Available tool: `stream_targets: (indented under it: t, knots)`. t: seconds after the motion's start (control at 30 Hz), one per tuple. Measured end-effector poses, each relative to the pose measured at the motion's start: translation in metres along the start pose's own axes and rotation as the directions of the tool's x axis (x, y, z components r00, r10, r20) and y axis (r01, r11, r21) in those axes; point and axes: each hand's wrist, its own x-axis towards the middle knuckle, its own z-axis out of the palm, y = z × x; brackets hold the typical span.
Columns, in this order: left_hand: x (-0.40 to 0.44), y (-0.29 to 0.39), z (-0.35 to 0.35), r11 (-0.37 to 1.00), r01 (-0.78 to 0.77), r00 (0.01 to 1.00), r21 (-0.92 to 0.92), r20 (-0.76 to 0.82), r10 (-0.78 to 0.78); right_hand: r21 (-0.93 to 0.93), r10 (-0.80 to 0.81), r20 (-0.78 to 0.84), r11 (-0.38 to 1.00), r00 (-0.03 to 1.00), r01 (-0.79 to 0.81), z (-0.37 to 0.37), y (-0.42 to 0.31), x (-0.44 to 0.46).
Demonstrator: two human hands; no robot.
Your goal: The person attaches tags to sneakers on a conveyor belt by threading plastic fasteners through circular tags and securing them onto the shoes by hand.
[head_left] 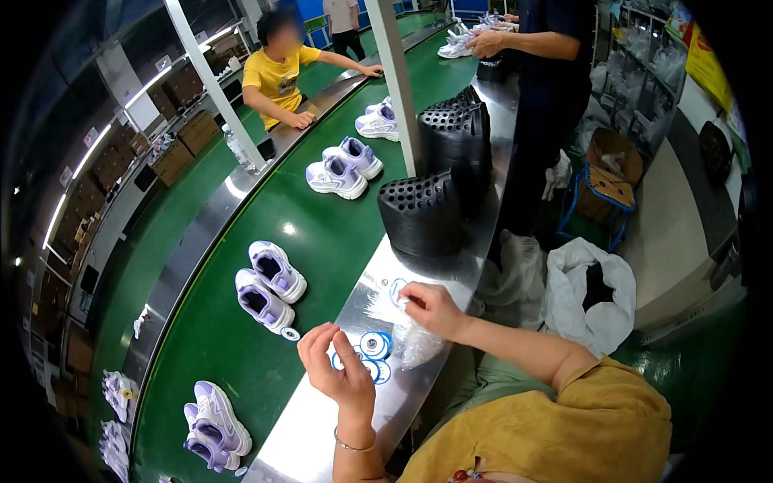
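My right hand (435, 310) is closed in a pinch, with a round blue-and-white tag (396, 289) at its fingertips. Beneath it lie a bunch of thin white plastic tag loops (382, 308) and a clear plastic bag (420, 346). My left hand (342, 370) is raised over the metal ledge, its fingers curled and the thumb apart; I see nothing in it. Beside it are several round blue-and-white tags (374, 345). The nearest pair of white-and-purple sneakers (266, 286) stands on the green belt, with a round tag (290, 333) at one toe.
More sneaker pairs (345, 167) (216, 427) line the green belt (322, 241). Black perforated footwear-shaped holders (423, 213) stand on the metal ledge beside a white post (392, 88). A person in yellow (278, 76) sits across; another person's arm (539, 44) handles shoes ahead. A white sack (588, 298) stands right.
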Motion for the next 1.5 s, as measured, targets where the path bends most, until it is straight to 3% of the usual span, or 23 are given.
stream_targets:
  t: [0.03, 0.1, 0.17, 0.23, 0.3, 0.43, 0.6, 0.7, 0.83, 1.0, 1.2, 1.33, 1.4, 1.5]
  knots:
    - [0.001, 0.002, 0.003, 0.997, 0.077, 0.996, -0.013, 0.042, -0.076, 0.017, -0.093, -0.013, 0.995, 0.996, 0.093, 0.004, -0.008, -0.001]
    - [0.0, 0.001, 0.005, 0.988, 0.154, 0.985, -0.026, 0.084, -0.151, 0.116, -0.078, 0.078, 0.991, 0.994, 0.069, 0.014, -0.024, -0.007]
    - [-0.002, -0.007, 0.005, 0.949, 0.306, 0.923, -0.083, 0.269, -0.274, 0.163, -0.131, 0.136, 0.981, 0.982, 0.108, 0.026, -0.031, -0.015]
    - [-0.006, -0.013, 0.006, 0.939, 0.335, 0.883, -0.085, 0.377, -0.28, 0.271, -0.202, 0.095, 0.947, 0.975, 0.17, 0.038, -0.034, -0.018]
    - [-0.007, -0.014, 0.005, 0.893, 0.424, 0.829, -0.152, 0.461, -0.315, 0.302, -0.149, 0.14, 0.948, 0.979, 0.101, 0.044, -0.033, -0.018]
    - [-0.003, -0.018, -0.001, 0.929, 0.36, 0.854, -0.092, 0.434, -0.288, 0.337, -0.122, 0.163, 0.94, 0.979, 0.061, 0.047, -0.038, -0.019]
    - [0.009, -0.01, -0.009, 0.909, 0.412, 0.772, -0.059, 0.553, -0.314, 0.42, 0.049, 0.259, 0.893, 0.965, -0.158, 0.042, -0.036, -0.02]
    - [0.006, -0.016, -0.009, 0.908, 0.404, 0.77, -0.114, 0.579, -0.269, 0.424, 0.056, 0.261, 0.89, 0.964, -0.166, 0.045, -0.032, -0.025]
    - [0.007, -0.015, -0.008, 0.918, 0.381, 0.772, -0.112, 0.585, -0.249, 0.409, 0.072, 0.284, 0.893, 0.956, -0.189, 0.043, -0.033, -0.027]
    - [0.008, -0.011, -0.011, 0.859, 0.504, 0.711, -0.086, 0.606, -0.357, 0.404, 0.101, 0.28, 0.889, 0.954, -0.213, 0.045, -0.033, -0.033]
    - [0.01, -0.011, -0.01, 0.858, 0.513, 0.683, -0.038, 0.624, -0.38, 0.372, 0.077, 0.283, 0.91, 0.956, -0.184, 0.041, -0.034, -0.034]
    - [0.011, -0.014, -0.01, 0.902, 0.431, 0.757, 0.033, 0.53, -0.381, 0.265, 0.061, 0.311, 0.953, 0.949, -0.148, 0.036, -0.032, -0.041]
    - [0.015, -0.011, -0.012, 0.882, 0.471, 0.79, 0.001, 0.444, -0.422, 0.154, -0.064, 0.235, 0.988, 0.97, 0.028, 0.04, -0.023, -0.052]
    - [0.016, -0.014, -0.012, 0.905, 0.424, 0.84, -0.018, 0.381, -0.386, 0.09, -0.158, 0.251, 0.986, 0.955, 0.14, 0.041, -0.01, -0.063]
